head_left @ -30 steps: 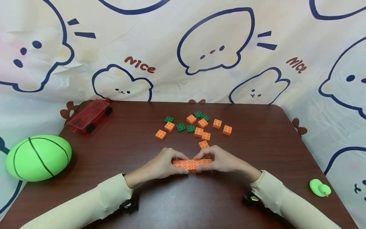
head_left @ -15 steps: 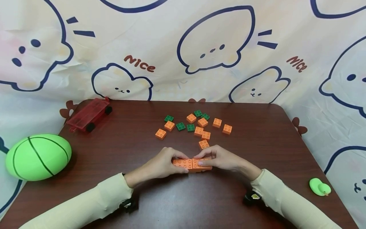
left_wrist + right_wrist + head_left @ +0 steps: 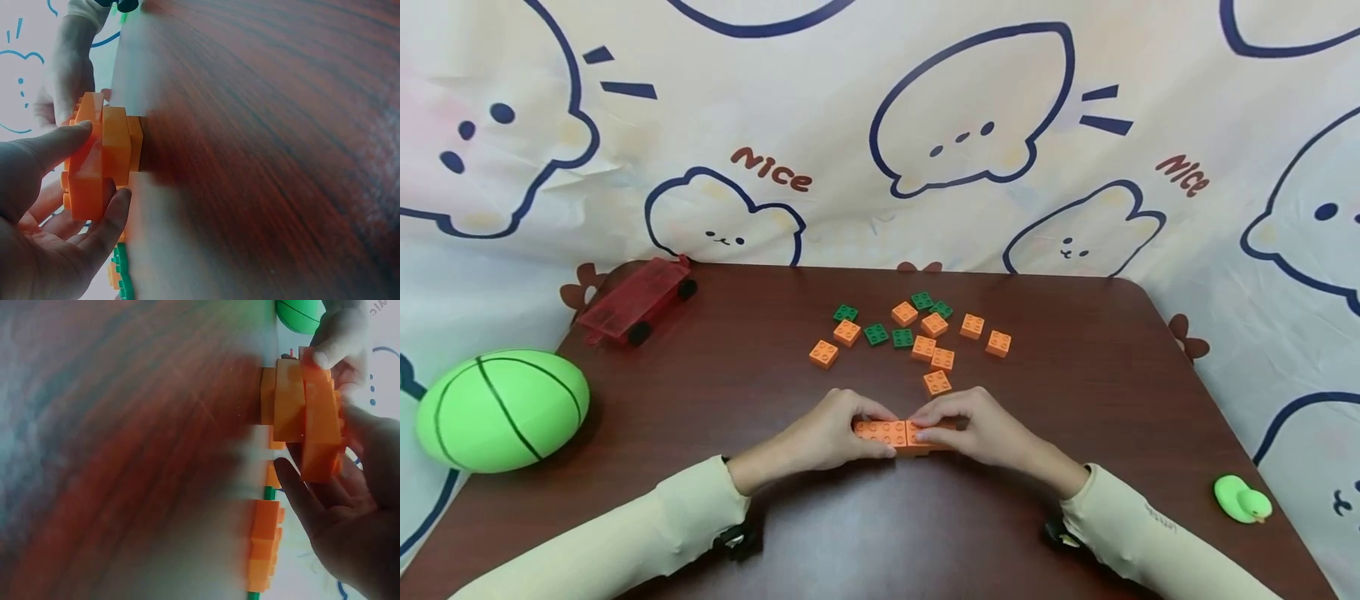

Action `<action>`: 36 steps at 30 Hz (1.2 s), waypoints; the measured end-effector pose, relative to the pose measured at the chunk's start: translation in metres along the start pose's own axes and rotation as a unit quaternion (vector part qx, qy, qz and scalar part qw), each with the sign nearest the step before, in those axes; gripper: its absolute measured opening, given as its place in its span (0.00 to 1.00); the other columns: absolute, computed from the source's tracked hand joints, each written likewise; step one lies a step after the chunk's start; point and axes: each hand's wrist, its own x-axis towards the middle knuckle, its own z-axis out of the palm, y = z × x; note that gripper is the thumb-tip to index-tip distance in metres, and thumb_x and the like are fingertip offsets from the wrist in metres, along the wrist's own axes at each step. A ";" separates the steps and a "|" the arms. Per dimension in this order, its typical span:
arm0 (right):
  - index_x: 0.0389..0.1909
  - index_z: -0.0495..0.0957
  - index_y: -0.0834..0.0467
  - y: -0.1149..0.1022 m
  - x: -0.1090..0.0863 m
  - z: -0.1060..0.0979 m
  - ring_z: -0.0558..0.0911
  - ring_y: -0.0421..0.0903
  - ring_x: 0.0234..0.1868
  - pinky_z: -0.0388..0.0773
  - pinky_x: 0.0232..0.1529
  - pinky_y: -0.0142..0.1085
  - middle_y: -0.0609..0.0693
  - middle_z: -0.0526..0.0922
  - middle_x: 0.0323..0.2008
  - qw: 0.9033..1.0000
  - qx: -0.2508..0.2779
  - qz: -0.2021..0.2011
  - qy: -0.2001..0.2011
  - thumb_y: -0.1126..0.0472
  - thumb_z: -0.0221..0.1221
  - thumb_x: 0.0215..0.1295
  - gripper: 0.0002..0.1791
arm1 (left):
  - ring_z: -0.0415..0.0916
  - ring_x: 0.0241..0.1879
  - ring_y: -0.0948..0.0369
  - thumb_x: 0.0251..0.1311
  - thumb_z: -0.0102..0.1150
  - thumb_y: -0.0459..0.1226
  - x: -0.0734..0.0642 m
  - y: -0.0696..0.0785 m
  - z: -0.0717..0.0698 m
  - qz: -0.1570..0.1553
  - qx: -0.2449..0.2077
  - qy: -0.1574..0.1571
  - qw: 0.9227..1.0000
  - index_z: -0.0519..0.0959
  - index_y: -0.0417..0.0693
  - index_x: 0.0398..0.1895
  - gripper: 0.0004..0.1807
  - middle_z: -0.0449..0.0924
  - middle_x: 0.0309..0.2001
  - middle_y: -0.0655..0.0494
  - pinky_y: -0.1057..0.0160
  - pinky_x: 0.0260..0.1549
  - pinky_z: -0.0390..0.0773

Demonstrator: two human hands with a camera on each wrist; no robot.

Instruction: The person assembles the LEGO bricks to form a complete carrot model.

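Observation:
Both hands are at a stack of orange building bricks, stepped so that its wide top row overhangs narrower layers [image 3: 116, 140] below. Two orange bricks lie end to end in that top row. My left hand [image 3: 829, 432] grips the left top brick [image 3: 881, 430], thumb on the near side and fingers on the far side. Around the right top brick [image 3: 321, 428] my right hand [image 3: 988, 427] curls, its thumb and fingers over that end and hiding much of it. The lowest layer [image 3: 135, 144] is right at the table surface.
Behind the hands lie several loose orange bricks [image 3: 823, 354] and green bricks [image 3: 876, 335] on the dark wooden table [image 3: 737, 350]. A red toy car chassis [image 3: 638, 302] and a green ball [image 3: 503, 412] are at left, a green rubber duck [image 3: 1242, 500] at right.
My right hand has shifted slightly over the right top brick, covering more of its studs. The left hand keeps its grip, and the loose bricks lie as before.

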 end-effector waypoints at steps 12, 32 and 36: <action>0.54 0.87 0.52 -0.009 0.005 -0.013 0.88 0.40 0.52 0.85 0.50 0.34 0.45 0.90 0.51 0.993 -0.080 -0.047 -0.068 0.50 0.71 0.64 0.20 | 0.78 0.35 0.67 0.57 0.77 0.44 0.002 0.001 -0.003 -0.002 0.000 -0.006 1.000 0.90 0.53 0.48 0.16 0.91 0.43 0.60 0.70 0.33 0.76; 0.48 0.82 0.51 -0.024 0.003 -0.001 0.85 0.34 0.43 0.83 0.43 0.29 0.43 0.90 0.45 0.989 -0.134 0.008 -0.058 0.55 0.72 0.63 0.14 | 0.81 0.45 0.63 0.67 0.66 0.52 0.005 -0.012 -0.036 0.006 0.087 -0.026 0.996 0.82 0.53 0.61 0.24 0.85 0.50 0.60 0.59 0.47 0.82; 0.47 0.82 0.51 -0.024 0.005 -0.002 0.86 0.35 0.47 0.84 0.47 0.32 0.43 0.90 0.46 0.989 -0.133 0.015 -0.067 0.56 0.72 0.63 0.14 | 0.77 0.58 0.51 0.67 0.67 0.46 0.009 -0.032 -0.072 -0.034 0.178 0.048 0.982 0.79 0.51 0.64 0.24 0.80 0.58 0.51 0.46 0.59 0.79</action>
